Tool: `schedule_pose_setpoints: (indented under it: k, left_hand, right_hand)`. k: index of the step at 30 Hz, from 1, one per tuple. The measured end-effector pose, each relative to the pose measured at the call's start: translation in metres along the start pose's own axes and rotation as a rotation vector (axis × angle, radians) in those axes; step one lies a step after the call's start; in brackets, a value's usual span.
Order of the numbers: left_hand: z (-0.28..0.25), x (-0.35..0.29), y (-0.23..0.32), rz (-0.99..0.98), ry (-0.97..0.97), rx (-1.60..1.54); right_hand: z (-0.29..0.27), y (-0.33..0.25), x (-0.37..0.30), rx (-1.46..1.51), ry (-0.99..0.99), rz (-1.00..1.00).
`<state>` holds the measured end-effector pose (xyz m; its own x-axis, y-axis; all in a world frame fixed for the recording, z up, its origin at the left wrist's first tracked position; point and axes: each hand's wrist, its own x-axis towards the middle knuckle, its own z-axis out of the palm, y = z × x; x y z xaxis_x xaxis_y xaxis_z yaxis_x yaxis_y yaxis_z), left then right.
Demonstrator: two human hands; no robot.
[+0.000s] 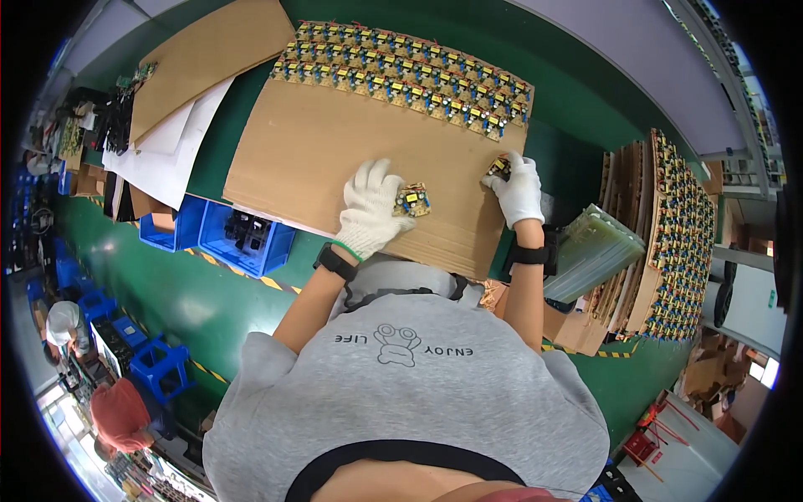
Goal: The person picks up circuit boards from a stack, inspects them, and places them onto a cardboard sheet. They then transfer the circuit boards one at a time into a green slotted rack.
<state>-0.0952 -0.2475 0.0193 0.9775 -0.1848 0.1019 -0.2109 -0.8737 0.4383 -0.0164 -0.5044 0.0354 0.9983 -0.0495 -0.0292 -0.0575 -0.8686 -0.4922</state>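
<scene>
Fingers of your R hand [522, 196] pinch a circuit board [500, 166] near the R edge of the cardboard sheet [297, 151]; L hand [370, 201] spread beside a 2nd board [415, 201]. Prob. laying-out step; next move likely needs lining up w/ board rows [410, 89].

Looking down from the head
A wide, round view, close above the gray shirt [418, 356], left hand [372, 209] and right hand [519, 191].

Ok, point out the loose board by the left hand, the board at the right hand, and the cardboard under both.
Left board [413, 200]: head view, on its yellow component.
Right board [500, 166]: head view, on its component side.
Cardboard [326, 134]: head view, on its bare surface.
</scene>
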Motion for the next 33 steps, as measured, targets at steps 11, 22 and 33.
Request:
schedule_pose_setpoints:
  k: [11, 22, 33]
  left_hand:
    - [-0.005, 0.001, 0.003, -0.054, -0.077, -0.011]
    - [-0.003, 0.001, 0.001, -0.05, -0.07, -0.006]
    - [-0.001, -0.001, 0.001, -0.065, -0.054, 0.001]
  right_hand:
    - [-0.018, -0.006, 0.012, -0.188, -0.174, -0.092]
    - [-0.017, -0.021, 0.011, -0.223, -0.248, -0.012]
    - [-0.01, 0.002, 0.055, -0.065, 0.008, 0.052]
